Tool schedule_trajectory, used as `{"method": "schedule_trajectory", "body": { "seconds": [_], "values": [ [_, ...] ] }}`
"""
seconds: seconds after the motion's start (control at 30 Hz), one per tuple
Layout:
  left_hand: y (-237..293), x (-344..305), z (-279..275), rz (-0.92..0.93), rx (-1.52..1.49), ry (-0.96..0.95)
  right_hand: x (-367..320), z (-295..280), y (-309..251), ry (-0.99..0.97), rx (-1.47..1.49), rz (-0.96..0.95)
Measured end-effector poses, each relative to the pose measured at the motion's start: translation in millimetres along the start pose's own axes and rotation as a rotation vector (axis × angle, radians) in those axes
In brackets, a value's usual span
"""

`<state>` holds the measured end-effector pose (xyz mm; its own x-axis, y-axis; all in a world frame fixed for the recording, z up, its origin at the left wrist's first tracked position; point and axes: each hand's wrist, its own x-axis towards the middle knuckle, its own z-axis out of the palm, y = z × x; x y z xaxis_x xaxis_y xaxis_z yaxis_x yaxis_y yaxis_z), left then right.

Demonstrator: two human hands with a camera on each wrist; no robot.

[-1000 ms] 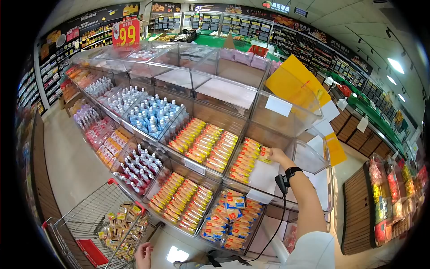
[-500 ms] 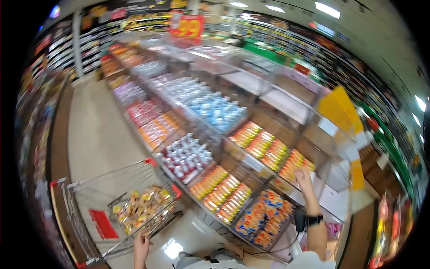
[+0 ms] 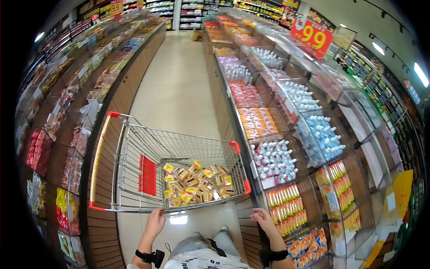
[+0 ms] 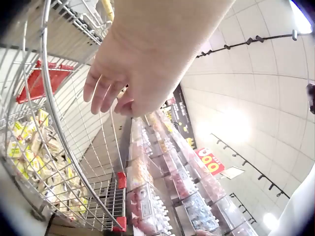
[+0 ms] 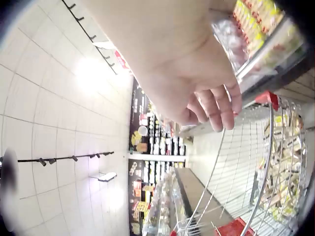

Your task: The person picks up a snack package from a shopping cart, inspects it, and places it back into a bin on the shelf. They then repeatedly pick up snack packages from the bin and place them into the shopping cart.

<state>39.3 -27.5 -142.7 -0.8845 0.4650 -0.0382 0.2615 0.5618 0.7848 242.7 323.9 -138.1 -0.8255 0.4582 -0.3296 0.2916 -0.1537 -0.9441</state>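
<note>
Loosely curled and holding nothing, the bare fingers of a person's left hand hang near the side rail of a silver wire shopping cart with red plastic corners. The right hand, likewise relaxed and empty, is poised between the cart and a bank of clear-walled plastic display bins. A black strapped device sits on each wrist. Inside the cart, small tan packets in clear wrap with yellow labels lie jumbled in a heap, presumably because nothing divides the basket. The cart stands crosswise in the aisle, just beside the bins, a position that likely keeps both within reach. Beyond the right hand, slim yellow-and-orange packets lie in neat rows, transparent partitions apparently keeping them apart from the white-capped pouches alongside. Whether the left fingertips brush the rail cannot be told. Lettering on the packets is too small to read, both forearms are cut off at the lower edge, and far shelves blur.
</note>
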Motion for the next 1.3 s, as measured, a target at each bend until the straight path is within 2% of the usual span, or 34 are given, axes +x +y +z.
{"method": "schedule_trajectory", "body": {
  "seconds": [0.07, 0.17, 0.2, 0.3, 0.33, 0.43, 0.47, 0.5, 0.57, 0.6, 0.63, 0.67, 0.7, 0.77, 0.87, 0.97, 1.0, 1.1, 1.23, 1.27, 1.3],
  "values": [
    [-9, 5, -1, -0.047, 0.022, 0.009, 41, 15, 4, -0.118, -0.012, 0.003],
    [-22, 16, 4, -0.179, -0.001, 0.006, 105, 37, 23, -0.175, 0.015, 0.128],
    [-24, 20, 6, -0.197, 0.027, -0.003, 129, 46, 34, -0.204, -0.002, 0.077],
    [-26, 40, 12, -0.256, 0.095, -0.012, 205, 69, 90, -0.249, 0.033, 0.241],
    [-26, 46, 13, -0.277, 0.108, -0.001, 231, 76, 102, -0.296, -0.047, 0.231],
    [-21, 69, 13, -0.403, 0.141, -0.030, 300, 97, 121, -0.257, -0.111, 0.514],
    [-18, 82, 11, -0.453, 0.151, -0.049, 329, 89, 176, -0.255, 0.239, 0.648],
    [-12, 98, 8, -0.482, 0.152, -0.044, 342, 94, 182, -0.105, 0.364, 0.706],
    [-2, 122, 5, -0.556, 0.150, -0.034, 373, 94, 256, -0.033, 0.384, 0.737],
    [-11, 125, 6, -0.527, 0.193, -0.028, 387, 100, 287, 0.028, 0.399, 0.747],
    [-11, 131, 6, -0.574, 0.177, -0.031, 394, 111, 299, 0.143, 0.419, 0.748],
    [-7, 135, 8, -0.622, 0.160, -0.035, 402, 110, 271, 0.171, 0.242, 0.881],
    [-3, 139, 11, -0.669, 0.141, -0.037, 416, 118, 318, 0.143, 0.095, 0.953],
    [2, 147, 15, -0.732, 0.155, -0.094, 412, 83, 373, 0.115, 0.887, 0.748],
    [5, 157, 23, -0.818, 0.142, -0.101, 453, 112, 327, 0.114, 0.137, 0.993],
    [31, 192, 19, -0.971, 0.198, -0.224, 467, 119, 320, 0.166, 0.030, 1.143],
    [30, 195, 20, -0.934, 0.200, -0.228, 469, 118, 309, 0.188, -0.035, 1.182],
    [22, 199, 25, -0.900, 0.164, -0.227, 469, 120, 301, 0.279, 0.028, 1.167],
    [15, 204, 31, -0.835, 0.158, -0.258, 466, 117, 306, 0.257, 0.119, 1.105],
    [19, 210, 31, -0.807, 0.190, -0.276, 465, 121, 262, 0.349, 0.143, 1.057],
    [16, 210, 33, -0.787, 0.177, -0.254, 465, 119, 259, 0.265, 0.024, 1.011]
  ]
}}
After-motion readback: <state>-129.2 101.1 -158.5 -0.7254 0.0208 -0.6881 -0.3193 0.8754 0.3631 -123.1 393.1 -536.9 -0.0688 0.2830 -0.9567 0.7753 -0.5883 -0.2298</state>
